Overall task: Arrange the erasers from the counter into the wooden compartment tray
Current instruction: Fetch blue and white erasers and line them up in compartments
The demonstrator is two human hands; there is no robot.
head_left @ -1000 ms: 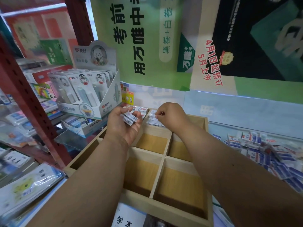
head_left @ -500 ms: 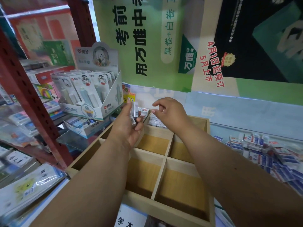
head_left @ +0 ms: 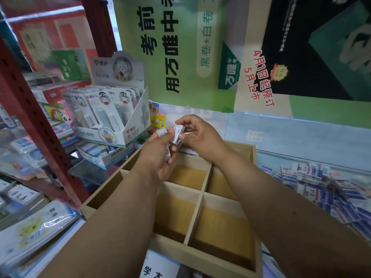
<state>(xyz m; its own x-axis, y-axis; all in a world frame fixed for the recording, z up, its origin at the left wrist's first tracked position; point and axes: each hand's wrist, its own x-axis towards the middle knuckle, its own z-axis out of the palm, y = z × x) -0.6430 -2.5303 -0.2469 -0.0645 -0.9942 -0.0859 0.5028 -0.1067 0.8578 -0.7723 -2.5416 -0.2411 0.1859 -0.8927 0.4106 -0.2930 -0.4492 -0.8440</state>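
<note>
Wooden tray (head_left: 204,185) sits on the bench, its dividers marking out bare compartments in the near rows. Both hands meet above its far left corner. The left hand (head_left: 158,155) holds a small stack of erasers (head_left: 168,153) against its palm, fingers curled round them, and one eraser end (head_left: 161,131) shows at the fingertips. The right hand (head_left: 200,135) pinches a single white eraser (head_left: 178,134) between thumb and fingers; that eraser stands nearly upright at the very tip of the grip, touching the left hand's stack. Beneath the hands, in the far compartments, a few wrapped erasers (head_left: 188,152) lie partly hidden. A loose pile (head_left: 329,189) of blue-and-white erasers lies on the bench to the right of the tray, well apart from both hands. A display box (head_left: 112,119) of carded goods stands on the shelf to the left.
</note>
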